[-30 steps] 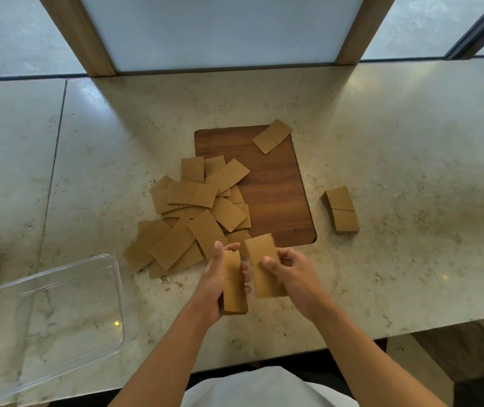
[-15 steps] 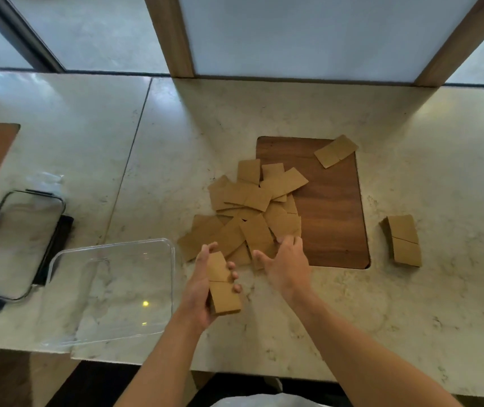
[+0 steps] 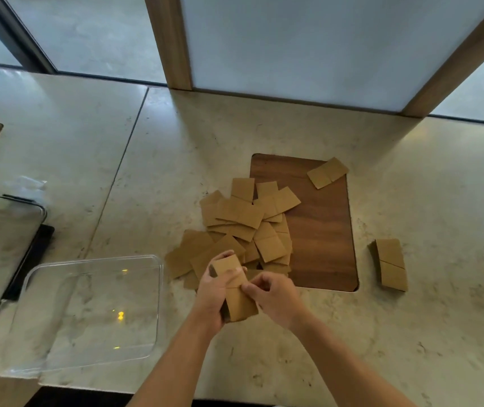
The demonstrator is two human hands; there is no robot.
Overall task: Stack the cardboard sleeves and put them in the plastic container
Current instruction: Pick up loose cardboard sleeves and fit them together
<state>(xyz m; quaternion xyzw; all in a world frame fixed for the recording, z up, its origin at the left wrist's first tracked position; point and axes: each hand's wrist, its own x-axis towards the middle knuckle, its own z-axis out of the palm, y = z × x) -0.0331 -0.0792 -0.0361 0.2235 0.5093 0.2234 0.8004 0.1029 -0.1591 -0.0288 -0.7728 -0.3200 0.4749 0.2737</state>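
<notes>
Though gripped, flat tan cardboard sleeves (image 3: 236, 292)

Soft daylight comes through the frosted window panel (image 3: 308, 45) far beyond the fingers (image 3: 252, 284), leaving the scene moderately bright and a little flat. The desk (image 3: 411, 186) carries a pale sheen, strongest at its far left corner. Shadows fall toward the camera: a broad dim band lies on the desk below the window frame. A small yellow glint sits in the plastic container (image 3: 94, 312) left of the fingers. The wide lens bends straight lines near the edges, and detail is slightly soft throughout.
</notes>
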